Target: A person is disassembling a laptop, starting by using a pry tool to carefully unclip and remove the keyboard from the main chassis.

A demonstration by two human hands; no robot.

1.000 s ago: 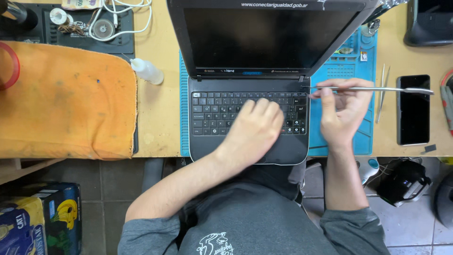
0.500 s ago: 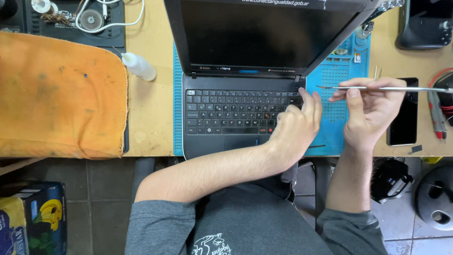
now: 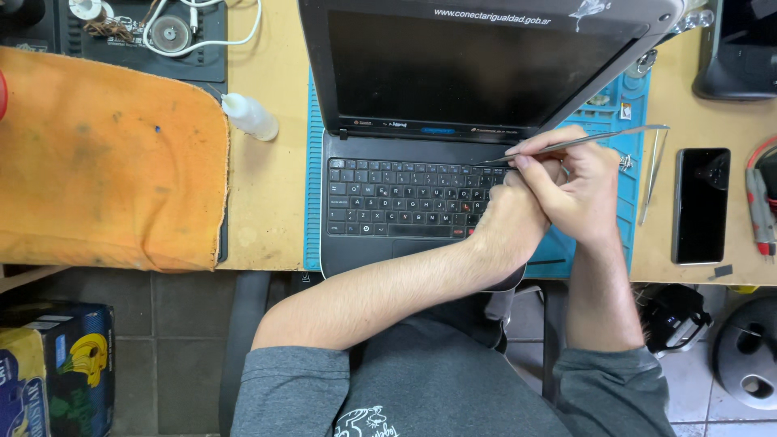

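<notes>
Metal pry tool (image 3: 583, 142) between right hand (image 3: 579, 190) fingers

shiny metal tweezers (image 3: 583, 139), matt plastic laptop (image 3: 405, 194)

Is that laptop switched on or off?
It looks off, or at least asleep: the laptop is open, but its screen is completely dark, showing nothing. No lit indicator can be made out.

Pale wooden workbench (image 3: 275, 162) across the upper view, part covered by a worn orange cloth (image 3: 105, 162). Below its edge, grey tiled floor (image 3: 178, 307) with a printed cardboard box (image 3: 57, 364) at the left. Even, soft light throughout.
</notes>
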